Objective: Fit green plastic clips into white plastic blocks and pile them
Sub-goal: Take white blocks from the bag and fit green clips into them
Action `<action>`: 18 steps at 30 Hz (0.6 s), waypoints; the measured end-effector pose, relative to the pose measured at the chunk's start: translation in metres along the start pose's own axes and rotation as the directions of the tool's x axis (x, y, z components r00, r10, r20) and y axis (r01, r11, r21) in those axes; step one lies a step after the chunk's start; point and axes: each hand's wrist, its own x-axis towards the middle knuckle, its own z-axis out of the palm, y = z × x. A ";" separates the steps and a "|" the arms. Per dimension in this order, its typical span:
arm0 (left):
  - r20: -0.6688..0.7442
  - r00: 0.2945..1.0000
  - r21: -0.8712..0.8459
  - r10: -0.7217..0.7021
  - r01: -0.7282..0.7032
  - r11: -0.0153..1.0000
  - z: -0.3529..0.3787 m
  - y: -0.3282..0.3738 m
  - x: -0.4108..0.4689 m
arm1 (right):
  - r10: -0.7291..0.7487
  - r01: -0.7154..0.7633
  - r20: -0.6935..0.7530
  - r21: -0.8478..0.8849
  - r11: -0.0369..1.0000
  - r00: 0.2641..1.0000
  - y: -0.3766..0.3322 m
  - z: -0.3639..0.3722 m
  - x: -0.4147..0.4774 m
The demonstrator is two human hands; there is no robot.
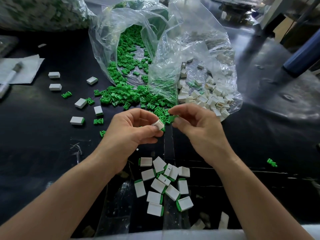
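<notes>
My left hand (131,129) pinches a white plastic block (158,125) between thumb and fingers, its open end turned right. A short gap to the right, my right hand (195,125) pinches a green clip (173,118) at its fingertips, pointed toward the block. Loose green clips (124,97) spill from a clear bag (121,35) behind my hands. Empty white blocks (207,99) lie in a second clear bag (216,54) to the right. A pile of several fitted blocks with green ends (164,186) lies on the black table in front of me.
Several single white blocks (80,103) and stray clips (66,94) are scattered at the left. A sheet of paper with a pen (13,73) lies at the far left. One clip (271,162) sits alone at the right. A dark blue cylinder (303,58) stands back right.
</notes>
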 end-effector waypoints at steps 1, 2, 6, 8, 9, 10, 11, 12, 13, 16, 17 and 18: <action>0.000 1.000 0.000 0.004 -0.004 1.000 0.000 0.000 0.000 | -0.003 0.003 0.013 0.015 1.000 1.000 -0.001 0.001 0.000; 0.000 1.000 0.002 0.008 -0.008 1.000 0.000 -0.001 0.000 | -0.003 0.002 0.026 0.026 1.000 1.000 -0.001 0.002 0.000; 0.010 1.000 0.015 0.013 -0.013 1.000 0.001 -0.001 0.000 | -0.006 0.005 0.066 0.016 1.000 0.998 -0.001 0.003 -0.001; 0.017 1.000 0.034 0.019 -0.020 0.999 0.001 -0.001 0.000 | -0.015 0.015 0.071 0.002 1.000 0.997 -0.001 0.001 -0.001; 0.018 1.000 0.045 0.024 -0.025 0.999 0.001 -0.001 -0.001 | -0.016 0.016 0.074 -0.004 1.000 0.997 -0.001 0.001 -0.001; 0.018 0.999 0.058 0.031 -0.032 0.998 0.001 -0.001 -0.001 | -0.014 0.015 0.080 -0.009 1.000 0.997 -0.001 0.001 -0.001; 0.018 0.999 0.074 0.039 -0.040 0.996 0.001 -0.001 -0.001 | -0.009 0.011 0.088 -0.018 1.000 0.996 -0.001 0.001 -0.001; 0.019 0.999 0.092 0.049 -0.051 0.994 0.002 -0.001 -0.001 | -0.004 0.007 0.096 -0.030 1.000 0.995 -0.001 0.002 -0.002; 0.020 0.998 0.109 0.059 -0.061 0.992 0.002 -0.001 -0.002 | 0.000 0.005 0.103 -0.044 0.999 0.995 -0.001 0.002 -0.002; 0.025 0.997 0.123 0.071 -0.073 0.990 0.002 -0.001 -0.002 | 0.009 -0.003 0.122 -0.048 0.999 0.992 -0.001 0.002 -0.002; 0.028 0.997 0.123 0.073 -0.076 0.990 0.001 -0.001 -0.003 | 0.019 -0.014 0.127 -0.040 0.999 0.992 -0.001 0.001 -0.002; 0.033 0.997 0.126 0.076 -0.080 0.989 0.001 -0.001 -0.002 | 0.037 -0.032 0.132 -0.041 0.999 0.991 -0.001 0.001 -0.001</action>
